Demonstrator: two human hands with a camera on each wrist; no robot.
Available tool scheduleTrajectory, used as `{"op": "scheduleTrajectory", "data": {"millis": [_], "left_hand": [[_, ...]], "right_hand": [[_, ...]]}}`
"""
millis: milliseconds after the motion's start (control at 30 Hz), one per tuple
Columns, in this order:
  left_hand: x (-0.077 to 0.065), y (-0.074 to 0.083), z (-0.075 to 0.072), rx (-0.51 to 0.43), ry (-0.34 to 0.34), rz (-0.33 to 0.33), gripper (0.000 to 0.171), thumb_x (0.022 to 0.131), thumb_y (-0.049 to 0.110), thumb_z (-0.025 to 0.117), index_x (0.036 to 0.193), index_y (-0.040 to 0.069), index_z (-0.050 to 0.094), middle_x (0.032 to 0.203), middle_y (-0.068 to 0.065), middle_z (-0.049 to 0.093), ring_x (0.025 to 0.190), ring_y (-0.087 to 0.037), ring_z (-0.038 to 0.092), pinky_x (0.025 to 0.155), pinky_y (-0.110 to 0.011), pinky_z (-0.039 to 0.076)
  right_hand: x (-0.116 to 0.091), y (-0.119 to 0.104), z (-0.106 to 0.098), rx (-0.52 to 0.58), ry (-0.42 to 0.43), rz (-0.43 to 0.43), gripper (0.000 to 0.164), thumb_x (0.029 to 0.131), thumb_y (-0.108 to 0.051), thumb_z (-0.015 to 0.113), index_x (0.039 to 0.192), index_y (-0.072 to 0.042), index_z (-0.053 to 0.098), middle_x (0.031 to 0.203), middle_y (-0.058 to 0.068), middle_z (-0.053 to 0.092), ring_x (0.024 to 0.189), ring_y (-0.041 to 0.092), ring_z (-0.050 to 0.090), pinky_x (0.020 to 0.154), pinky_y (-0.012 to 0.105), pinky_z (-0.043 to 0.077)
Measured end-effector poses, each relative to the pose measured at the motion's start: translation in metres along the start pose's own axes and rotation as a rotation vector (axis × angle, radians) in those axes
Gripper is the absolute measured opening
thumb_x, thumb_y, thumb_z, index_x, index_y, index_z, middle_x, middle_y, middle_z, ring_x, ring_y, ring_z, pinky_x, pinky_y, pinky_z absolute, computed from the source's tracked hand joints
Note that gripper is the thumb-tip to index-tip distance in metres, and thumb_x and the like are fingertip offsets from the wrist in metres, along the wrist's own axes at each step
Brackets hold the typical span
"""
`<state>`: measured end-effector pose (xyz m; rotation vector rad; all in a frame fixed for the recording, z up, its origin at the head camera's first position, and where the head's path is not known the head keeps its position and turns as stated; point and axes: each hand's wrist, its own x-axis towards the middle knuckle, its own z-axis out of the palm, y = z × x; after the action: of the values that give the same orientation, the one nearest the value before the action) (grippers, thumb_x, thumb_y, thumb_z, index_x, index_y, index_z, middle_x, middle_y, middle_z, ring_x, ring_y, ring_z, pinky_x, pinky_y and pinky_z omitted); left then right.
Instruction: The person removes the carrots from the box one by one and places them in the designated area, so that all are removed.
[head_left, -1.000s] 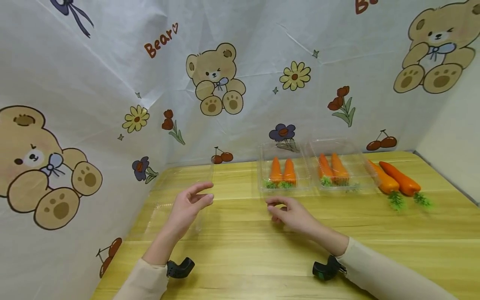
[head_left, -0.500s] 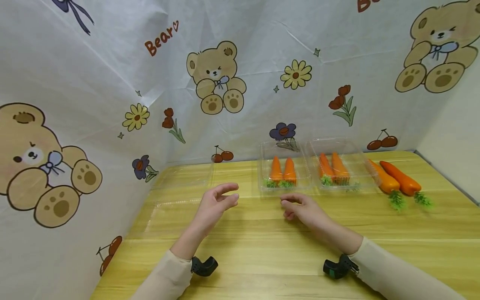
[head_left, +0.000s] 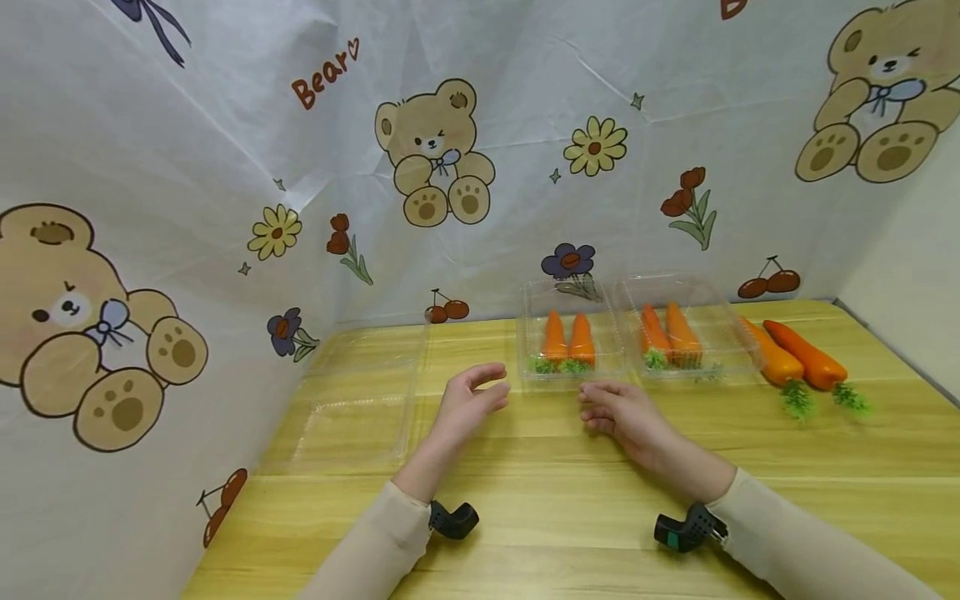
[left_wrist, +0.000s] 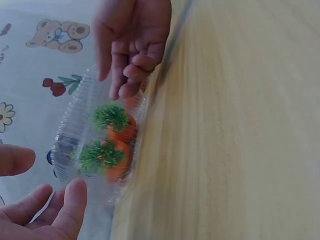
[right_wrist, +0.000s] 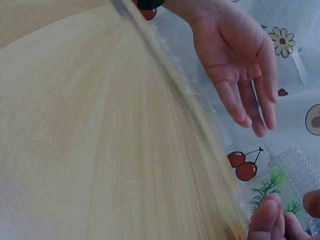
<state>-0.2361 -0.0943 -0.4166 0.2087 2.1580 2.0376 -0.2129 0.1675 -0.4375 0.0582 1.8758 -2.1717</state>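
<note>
My left hand [head_left: 467, 402] hovers over the middle of the table, fingers loosely bent and holding nothing. Facing it, my right hand [head_left: 630, 421] is also bare, with its fingers relaxed. Just beyond the hands stands a clear plastic clamshell box [head_left: 528, 337] holding two carrots [head_left: 582, 340] with green tops toward me. To its right, a second clear box [head_left: 723, 333] holds two more carrots [head_left: 681, 333]. In the left wrist view, the left fingertips [left_wrist: 75, 195] overlap the first box's edge. The right wrist view shows the right fingertips [right_wrist: 267, 215] in front of green carrot tops [right_wrist: 265, 189].
Two loose carrots [head_left: 806, 354] lie at the right end of the wooden table [head_left: 525, 517]. At the left, an unfilled clear plastic box [head_left: 356, 417] lies with its lid side toward the back. A bear-print sheet [head_left: 495, 100] hangs behind the table.
Both hands have moved to the right, the left one farther, so the gap between them has narrowed. The boxes and carrots have stayed in place.
</note>
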Motion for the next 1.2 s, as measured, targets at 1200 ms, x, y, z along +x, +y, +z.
{"op": "scheduleTrajectory", "data": {"millis": [1200], "left_hand": [[0.042, -0.021, 0.023, -0.012, 0.134, 0.028, 0.031, 0.098, 0.007, 0.068, 0.128, 0.005, 0.072, 0.135, -0.019, 0.061, 0.097, -0.03, 0.075, 0.096, -0.05, 0.061]], "right_hand": [[0.012, -0.004, 0.004, 0.247, -0.015, 0.053, 0.023, 0.111, -0.025, 0.048, 0.108, -0.012, 0.067, 0.099, -0.003, 0.07, 0.086, 0.01, 0.066, 0.078, 0.02, 0.057]]}}
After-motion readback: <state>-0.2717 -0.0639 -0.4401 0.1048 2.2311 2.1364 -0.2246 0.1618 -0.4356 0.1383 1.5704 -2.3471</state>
